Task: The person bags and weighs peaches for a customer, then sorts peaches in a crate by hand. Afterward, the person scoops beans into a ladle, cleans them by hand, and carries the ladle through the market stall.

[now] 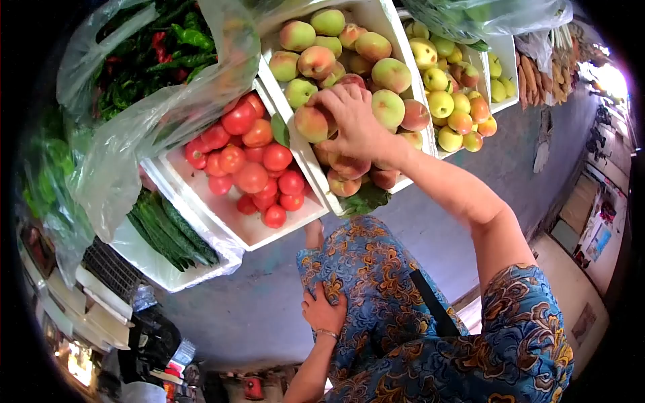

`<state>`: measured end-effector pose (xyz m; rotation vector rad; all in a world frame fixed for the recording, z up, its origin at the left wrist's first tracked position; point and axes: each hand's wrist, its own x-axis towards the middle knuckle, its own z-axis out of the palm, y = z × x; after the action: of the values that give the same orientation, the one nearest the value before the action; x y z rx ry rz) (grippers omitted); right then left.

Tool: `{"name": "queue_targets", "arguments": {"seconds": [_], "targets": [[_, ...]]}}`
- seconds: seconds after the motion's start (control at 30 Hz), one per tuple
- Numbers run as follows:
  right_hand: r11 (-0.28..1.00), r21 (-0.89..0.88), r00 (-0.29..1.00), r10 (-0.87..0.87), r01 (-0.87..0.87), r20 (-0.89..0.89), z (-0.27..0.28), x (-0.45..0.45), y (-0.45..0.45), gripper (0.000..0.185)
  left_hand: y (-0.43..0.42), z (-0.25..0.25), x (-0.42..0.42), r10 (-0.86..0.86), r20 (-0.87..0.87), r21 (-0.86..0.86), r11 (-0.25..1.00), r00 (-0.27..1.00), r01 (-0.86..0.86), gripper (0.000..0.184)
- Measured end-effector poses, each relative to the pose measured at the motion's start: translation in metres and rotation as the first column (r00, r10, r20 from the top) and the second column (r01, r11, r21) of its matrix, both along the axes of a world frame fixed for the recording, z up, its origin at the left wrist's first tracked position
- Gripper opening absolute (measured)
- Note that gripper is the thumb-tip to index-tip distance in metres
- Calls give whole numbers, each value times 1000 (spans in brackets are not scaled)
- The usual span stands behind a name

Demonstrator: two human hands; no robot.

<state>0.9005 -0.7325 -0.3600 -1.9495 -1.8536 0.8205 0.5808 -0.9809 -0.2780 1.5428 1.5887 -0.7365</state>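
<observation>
My right hand [353, 121] reaches into a white foam box of peaches [392, 76]. Its fingers and thumb curl round a red and yellow peach [311, 125] at the box's left side. Other peaches lie beneath and behind that hand, some partly covered by it. On my leg, over the blue patterned cloth [366, 269], rests my left hand [325, 307], fingers spread and holding nothing. A bracelet [327, 333] circles that wrist. A green leaf [366, 199] hangs at the near edge of the peach box.
Left of the peaches stands a box of tomatoes [252, 177], then one of cucumbers [168, 232]. Clear plastic [134, 144] drapes round green and red peppers [191, 43]. Yellow-green fruit [441, 104] fills the box to the right, with carrot-like roots [529, 80] farther off.
</observation>
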Motion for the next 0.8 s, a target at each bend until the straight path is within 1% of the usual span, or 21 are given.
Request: {"name": "queue_targets", "arguments": {"seconds": [0.03, 0.07, 0.1, 0.13, 0.17, 0.23, 0.3, 0.37, 0.4, 0.43, 0.5, 0.53, 0.6, 0.63, 0.7, 0.73, 0.77, 0.8], "targets": [[1000, 0, 1000, -2, 2, 0, 2, -1, -4, 69, 4, 2, 2, 11, -16, -43, 999, 1000, -11, 64], [997, 41, 997, 66, -67, 40, 4, 0, -8, 65, 7, 3, 3, 21, -35, -86, 996, 999, -24, 64], [987, 80, 988, 130, -137, 82, 5, 1, -12, 61, 8, 4, 3, 19, -38, -85, 996, 999, -23, 64], [992, 40, 992, 122, -122, 22, 7, 4, -18, 51, 8, 4, 3, -28, -18, -22, 999, 999, 27, 62], [992, 40, 993, 119, -120, 22, 6, 7, -20, 51, 8, 5, 4, -76, 1, 41, 996, 997, 76, 60], [998, -67, 998, 6, -10, -64, 8, 13, -22, 44, 6, 4, 3, -77, 6, 42, 996, 997, 77, 60], [999, -44, 997, -12, 9, -71, 2, 14, -18, 41, 6, 3, 3, -76, 8, 45, 996, 997, 76, 59], [987, 157, 997, -47, 37, 57, -18, 20, -4, 40, 7, 1, 1, 6, -36, -72, 997, 999, -9, 65], [996, 65, 992, -68, 61, 106, -25, 25, 6, 42, 8, 1, 0, 5, -40, -71, 997, 999, -8, 65], [990, 74, 957, -134, 118, 256, -26, 25, 20, 48, 8, 2, 0, -5, -41, -68, 998, 999, 2, 65], [964, 206, 909, -235, 171, 345, -53, 32, 46, 58, 7, 1, -1, -20, -41, -65, 998, 999, 17, 65], [963, 205, 908, -238, 175, 344, -65, 33, 59, 58, 5, 0, -2, -19, -30, -39, 999, 999, 18, 65], [968, 77, 848, -246, 238, 470, -86, 29, 76, 66, 1, -2, -5, -27, -26, -20, 999, 999, 27, 65], [967, 66, 848, -249, 248, 468, -95, 28, 80, 66, 0, -1, -7, -16, -9, -6, 1000, 1000, 16, 64], [977, -8, 851, -180, 211, 493, -101, 31, 82, 70, 2, 0, -8, -19, 10, 0, 1000, 1000, 19, 64], [981, 5, 873, -175, 194, 455, -95, 35, 79, 63, 3, 1, -7, -26, 18, 20, 999, 1000, 25, 64], [980, 0, 871, -176, 198, 460, -83, 38, 74, 63, 3, 2, -5, -29, 30, 41, 999, 999, 28, 63], [979, 31, 900, -196, 200, 388, -69, 41, 67, 60, 0, 1, -6, -29, 37, 38, 999, 999, 28, 63]]}}
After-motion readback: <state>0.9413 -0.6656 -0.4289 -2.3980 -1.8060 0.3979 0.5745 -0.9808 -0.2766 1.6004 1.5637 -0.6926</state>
